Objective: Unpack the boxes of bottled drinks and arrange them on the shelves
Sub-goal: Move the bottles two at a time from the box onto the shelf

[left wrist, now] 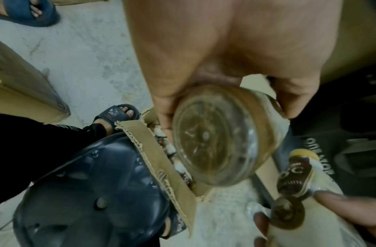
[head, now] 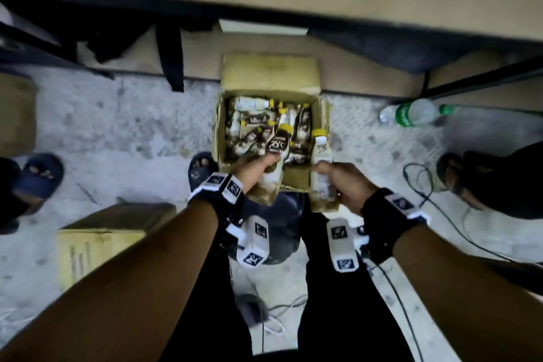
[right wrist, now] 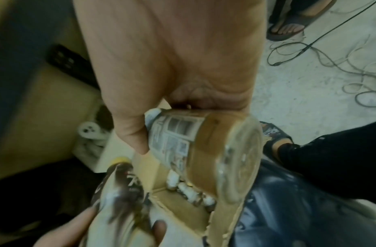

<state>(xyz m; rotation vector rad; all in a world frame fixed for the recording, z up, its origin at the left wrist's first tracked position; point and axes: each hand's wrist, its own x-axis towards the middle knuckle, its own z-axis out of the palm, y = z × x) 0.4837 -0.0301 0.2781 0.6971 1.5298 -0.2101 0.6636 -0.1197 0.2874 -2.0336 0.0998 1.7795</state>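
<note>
An open cardboard box (head: pixel 270 72) stands on the floor in front of me, with several yellow-capped latte bottles (head: pixel 249 123) lying inside. My left hand (head: pixel 264 164) grips a dark-labelled bottle (head: pixel 278 147) just above the box's near edge. Beside it, my right hand (head: pixel 324 169) grips a pale-labelled bottle (head: pixel 321 153). The left wrist view looks at the clear base of the left bottle (left wrist: pixel 216 138), fingers curled round it. In the right wrist view the right bottle (right wrist: pixel 193 147) lies tilted in my palm.
A dark shelf frame (head: pixel 382 41) runs across the top. A green-labelled bottle (head: pixel 417 113) lies on the floor at the right. A closed box (head: pixel 100 238) sits lower left. A dark blue stool (head: pixel 279 232) is between my legs. Cables (head: pixel 440 209) and other people's sandalled feet (head: pixel 38 179) flank me.
</note>
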